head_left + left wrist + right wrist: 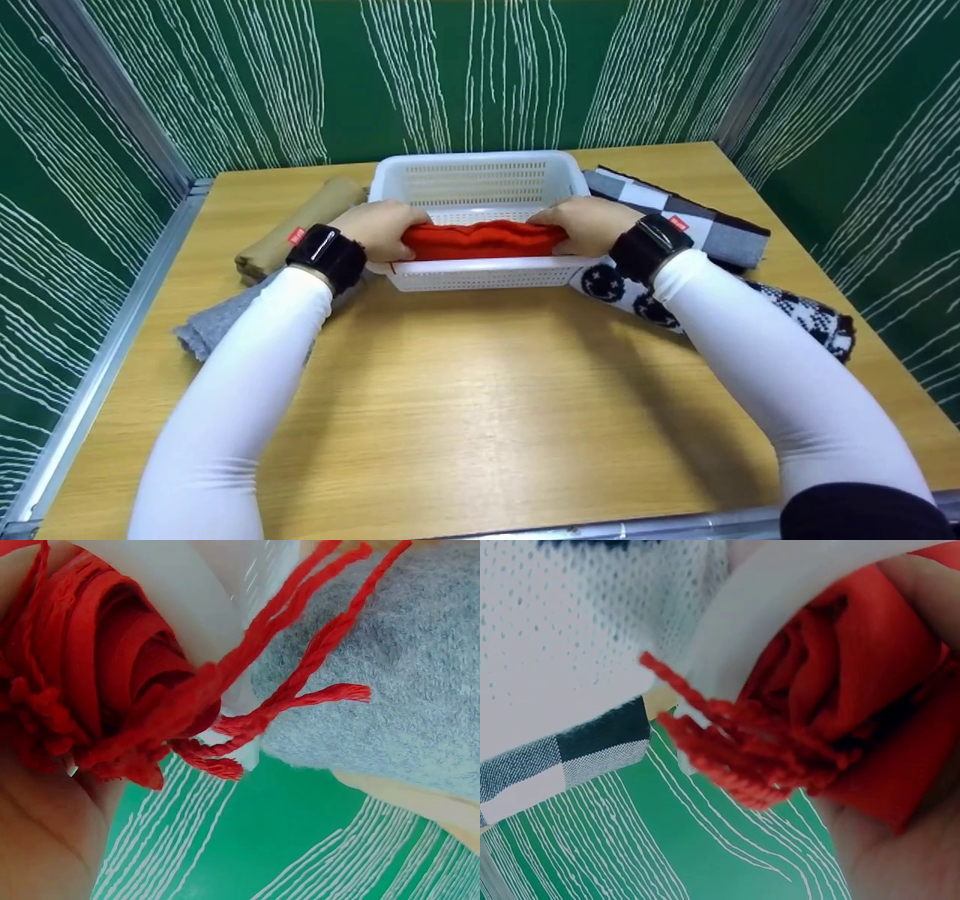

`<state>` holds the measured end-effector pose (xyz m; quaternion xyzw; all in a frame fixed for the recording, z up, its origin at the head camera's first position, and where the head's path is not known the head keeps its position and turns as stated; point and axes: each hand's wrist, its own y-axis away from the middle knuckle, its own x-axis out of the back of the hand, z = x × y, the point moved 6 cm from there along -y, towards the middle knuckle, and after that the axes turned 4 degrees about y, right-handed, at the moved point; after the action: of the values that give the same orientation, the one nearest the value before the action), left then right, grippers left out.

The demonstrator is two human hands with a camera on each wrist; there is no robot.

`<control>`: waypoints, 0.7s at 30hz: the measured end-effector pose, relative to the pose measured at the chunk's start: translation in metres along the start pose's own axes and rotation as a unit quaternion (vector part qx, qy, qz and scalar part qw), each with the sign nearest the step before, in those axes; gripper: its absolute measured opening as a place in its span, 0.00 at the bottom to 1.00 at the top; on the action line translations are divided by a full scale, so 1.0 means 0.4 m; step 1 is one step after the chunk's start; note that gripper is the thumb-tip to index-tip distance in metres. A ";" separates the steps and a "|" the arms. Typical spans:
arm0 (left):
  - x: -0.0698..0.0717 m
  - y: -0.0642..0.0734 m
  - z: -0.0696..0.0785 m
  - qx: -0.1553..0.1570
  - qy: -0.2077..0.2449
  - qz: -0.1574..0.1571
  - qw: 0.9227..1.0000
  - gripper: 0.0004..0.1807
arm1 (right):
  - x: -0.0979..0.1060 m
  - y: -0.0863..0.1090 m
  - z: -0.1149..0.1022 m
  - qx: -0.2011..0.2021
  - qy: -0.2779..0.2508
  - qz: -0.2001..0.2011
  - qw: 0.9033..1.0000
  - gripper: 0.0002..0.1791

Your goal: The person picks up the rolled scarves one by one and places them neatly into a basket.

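Observation:
A rolled red scarf (484,241) with twisted fringe lies along the near side of a white plastic basket (480,280), just inside its front rim. My left hand (381,229) grips the left end of the roll, and my right hand (592,225) grips the right end. In the left wrist view the coiled end of the red scarf (142,667) shows, its tassels hanging past the basket rim (187,600). The right wrist view shows the other end of the scarf (877,645) in my palm, against the rim (742,630). Whether the roll touches the basket floor is hidden.
Left of the basket lie a rolled tan cloth (300,225) and a grey fuzzy roll (217,319). To its right are a black-and-white checked scarf (731,238) and a black-and-white patterned knit roll (814,319). Green walls (517,97) enclose the wooden table (480,412).

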<state>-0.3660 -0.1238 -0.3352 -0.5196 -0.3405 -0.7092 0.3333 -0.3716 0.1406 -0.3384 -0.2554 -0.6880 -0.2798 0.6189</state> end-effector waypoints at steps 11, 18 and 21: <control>-0.019 -0.018 0.003 -0.003 -0.002 -0.024 1.000 0.13 | -0.016 -0.016 0.009 0.002 -0.010 -0.010 1.000 0.30; -0.027 -0.025 -0.001 0.005 0.002 -0.029 1.000 0.13 | -0.029 -0.029 0.017 -0.012 -0.015 -0.025 1.000 0.27; -0.033 -0.028 -0.003 0.009 0.004 -0.032 0.999 0.12 | -0.032 -0.033 0.017 -0.020 -0.019 -0.033 0.999 0.27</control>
<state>-0.3727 -0.1172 -0.3498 -0.5028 -0.3615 -0.7186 0.3165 -0.3842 0.1359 -0.3527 -0.2504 -0.7018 -0.3086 0.5912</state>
